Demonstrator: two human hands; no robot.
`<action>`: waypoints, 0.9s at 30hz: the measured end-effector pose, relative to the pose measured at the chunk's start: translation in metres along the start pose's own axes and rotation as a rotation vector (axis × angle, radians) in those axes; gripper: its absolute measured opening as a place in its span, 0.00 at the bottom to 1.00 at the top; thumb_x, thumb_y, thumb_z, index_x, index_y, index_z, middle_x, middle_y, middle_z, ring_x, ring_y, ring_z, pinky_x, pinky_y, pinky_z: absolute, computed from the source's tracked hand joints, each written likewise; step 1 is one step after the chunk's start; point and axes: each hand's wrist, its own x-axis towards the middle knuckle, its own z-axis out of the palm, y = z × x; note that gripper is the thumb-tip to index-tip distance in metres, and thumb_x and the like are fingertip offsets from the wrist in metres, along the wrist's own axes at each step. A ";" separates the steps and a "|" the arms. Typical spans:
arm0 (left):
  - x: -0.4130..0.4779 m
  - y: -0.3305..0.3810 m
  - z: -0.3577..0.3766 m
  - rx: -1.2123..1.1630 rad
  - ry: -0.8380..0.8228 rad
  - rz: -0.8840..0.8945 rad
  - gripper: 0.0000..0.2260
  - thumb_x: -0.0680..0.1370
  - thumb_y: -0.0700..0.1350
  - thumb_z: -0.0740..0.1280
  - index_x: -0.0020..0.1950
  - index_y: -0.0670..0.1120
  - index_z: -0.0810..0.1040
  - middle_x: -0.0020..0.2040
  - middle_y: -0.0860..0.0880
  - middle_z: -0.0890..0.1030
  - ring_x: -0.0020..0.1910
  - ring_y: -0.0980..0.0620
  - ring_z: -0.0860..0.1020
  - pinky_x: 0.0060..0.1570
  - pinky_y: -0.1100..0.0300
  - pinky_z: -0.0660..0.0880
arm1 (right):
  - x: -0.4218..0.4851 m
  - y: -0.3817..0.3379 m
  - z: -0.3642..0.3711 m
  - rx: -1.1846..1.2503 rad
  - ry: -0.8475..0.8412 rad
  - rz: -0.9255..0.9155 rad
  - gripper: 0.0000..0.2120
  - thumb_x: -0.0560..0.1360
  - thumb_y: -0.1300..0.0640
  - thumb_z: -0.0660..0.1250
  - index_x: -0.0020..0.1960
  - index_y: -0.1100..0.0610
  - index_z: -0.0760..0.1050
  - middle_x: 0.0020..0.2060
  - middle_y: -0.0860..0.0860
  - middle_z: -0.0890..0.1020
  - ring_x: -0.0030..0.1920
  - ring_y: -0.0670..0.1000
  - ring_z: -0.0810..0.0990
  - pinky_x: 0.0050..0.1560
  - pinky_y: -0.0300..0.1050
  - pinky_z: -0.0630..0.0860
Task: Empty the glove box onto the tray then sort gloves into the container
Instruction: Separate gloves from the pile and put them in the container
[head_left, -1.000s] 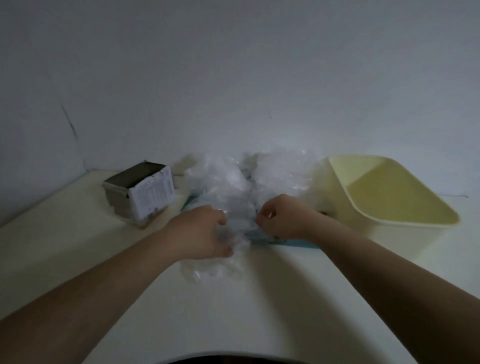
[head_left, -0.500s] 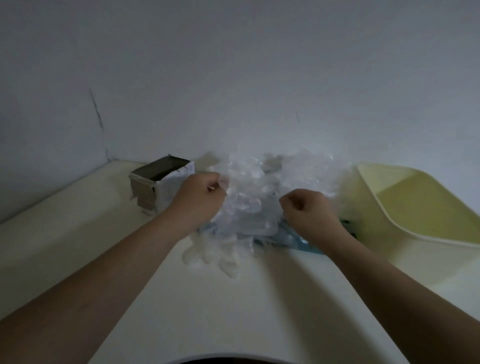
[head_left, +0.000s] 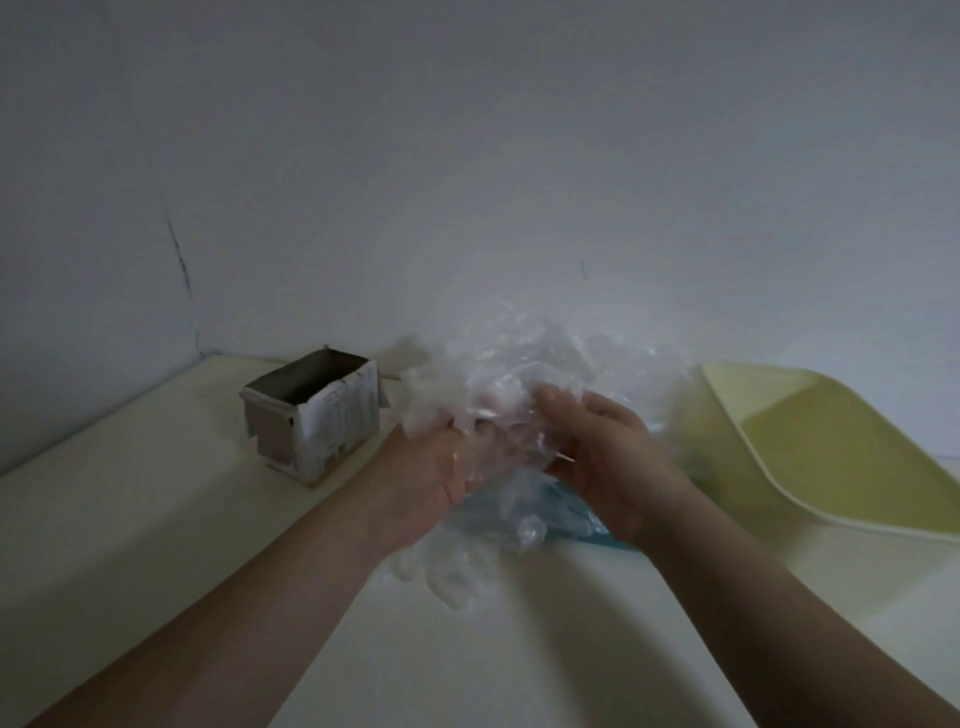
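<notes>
A heap of clear plastic gloves (head_left: 524, 358) lies on a blue tray (head_left: 582, 525), which is mostly covered. My left hand (head_left: 415, 483) and my right hand (head_left: 608, 457) both grip one bunch of gloves (head_left: 493, 436) between them, lifted just above the tray. A few gloves (head_left: 452, 571) hang over the tray's near edge onto the table. The opened cardboard glove box (head_left: 317, 415) stands to the left. The pale yellow container (head_left: 841, 447) sits to the right with nothing visible inside.
The white table (head_left: 156, 519) runs to a grey wall behind and a corner at the left. The glove box stands close to my left forearm, and the container's rim lies close to my right arm.
My hands have come together from apart and now bunch the gloves between them. The view has shifted, so the container sits further right in the frame.
</notes>
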 end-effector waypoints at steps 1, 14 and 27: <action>0.000 -0.005 -0.002 0.057 0.034 -0.011 0.13 0.79 0.27 0.63 0.63 0.32 0.80 0.61 0.35 0.81 0.60 0.39 0.81 0.65 0.47 0.76 | 0.002 0.001 -0.002 0.037 0.035 -0.009 0.23 0.76 0.54 0.74 0.60 0.72 0.76 0.50 0.62 0.82 0.50 0.60 0.80 0.56 0.56 0.78; 0.017 0.017 -0.012 0.295 0.055 -0.087 0.24 0.76 0.57 0.75 0.64 0.42 0.80 0.57 0.42 0.87 0.56 0.46 0.85 0.59 0.49 0.80 | 0.013 -0.013 -0.016 -0.250 0.028 0.007 0.05 0.75 0.69 0.72 0.44 0.61 0.82 0.37 0.60 0.84 0.28 0.54 0.77 0.27 0.41 0.74; 0.016 0.039 -0.012 0.320 0.427 0.191 0.07 0.80 0.47 0.73 0.55 0.46 0.85 0.41 0.49 0.87 0.31 0.52 0.73 0.31 0.58 0.71 | -0.005 -0.003 -0.050 -0.639 0.402 -0.171 0.22 0.79 0.39 0.68 0.44 0.59 0.83 0.26 0.51 0.80 0.25 0.47 0.75 0.31 0.44 0.73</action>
